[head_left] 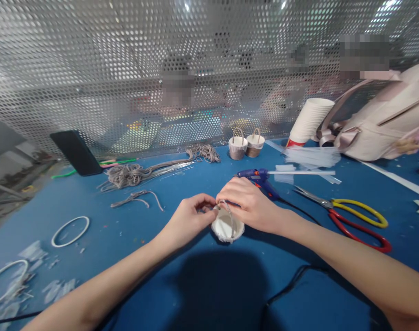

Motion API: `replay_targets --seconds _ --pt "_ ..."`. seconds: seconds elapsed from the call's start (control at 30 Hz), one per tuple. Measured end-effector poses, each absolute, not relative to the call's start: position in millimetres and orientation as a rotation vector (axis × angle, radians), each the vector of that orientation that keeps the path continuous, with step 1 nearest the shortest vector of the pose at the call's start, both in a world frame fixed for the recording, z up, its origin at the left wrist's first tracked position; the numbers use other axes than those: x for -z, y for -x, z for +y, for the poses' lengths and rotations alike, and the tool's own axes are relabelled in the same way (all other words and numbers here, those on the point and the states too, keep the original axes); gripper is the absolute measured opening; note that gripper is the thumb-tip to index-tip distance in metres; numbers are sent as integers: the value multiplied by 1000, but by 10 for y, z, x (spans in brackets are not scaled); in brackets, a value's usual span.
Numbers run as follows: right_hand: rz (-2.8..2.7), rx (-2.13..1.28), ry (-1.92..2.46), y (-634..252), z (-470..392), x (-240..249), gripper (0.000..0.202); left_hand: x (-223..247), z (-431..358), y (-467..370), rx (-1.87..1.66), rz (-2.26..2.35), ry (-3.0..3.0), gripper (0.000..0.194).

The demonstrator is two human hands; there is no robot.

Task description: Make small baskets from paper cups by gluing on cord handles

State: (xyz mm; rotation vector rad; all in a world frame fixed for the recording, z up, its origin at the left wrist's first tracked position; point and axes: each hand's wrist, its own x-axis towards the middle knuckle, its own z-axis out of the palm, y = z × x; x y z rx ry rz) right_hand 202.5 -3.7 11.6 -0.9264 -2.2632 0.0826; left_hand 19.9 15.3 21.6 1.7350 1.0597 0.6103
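Note:
A small white cup with a thin cord handle arching over its opening sits between my hands near the middle of the blue table. From the left, my left hand pinches the cup's far left rim with thumb and fingers. My right hand curls over the far right side, its fingertips close to the left ones where the cord meets the rim. Beyond them stand two finished-looking small cups with cord handles, one pale and one partly brown.
A blue glue gun lies just beyond my right hand, its cable running right. Scissors lie open at the right. Farther back are stacked paper cups and a pink bag. Grey cord, a phone and a white ring are left.

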Motion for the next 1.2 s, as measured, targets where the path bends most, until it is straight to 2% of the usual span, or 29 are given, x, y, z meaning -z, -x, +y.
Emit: replay_targets --seconds 0.33,0.53,0.7,0.83,0.9,1.1,1.2 --pt "-2212 -186 944 -2039 4 -77 14 -167 176 -263 -670 1137 -1903 9" --pt "-1957 -592 1079 -2163 -70 -139 21 -154 147 -291 -730 1229 -2001 5" --pt "-1800 -843 1267 -2228 -349 -134 37 -169 141 -311 -804 1357 -2054 9" --pt "-1755 -953 1419 -2088 -517 1 69 -168 133 -316 -778 1366 -2072 6" --pt "-1686 -919 1481 -2009 -514 97 77 -166 127 -307 -752 1345 -2102 10" --pt "-1613 -907 1286 -1985 -353 212 53 -136 123 -260 -771 1285 -2154 18" --pt "-1592 -951 1232 -2023 -308 189 51 -114 120 -241 -800 1239 -2132 15"
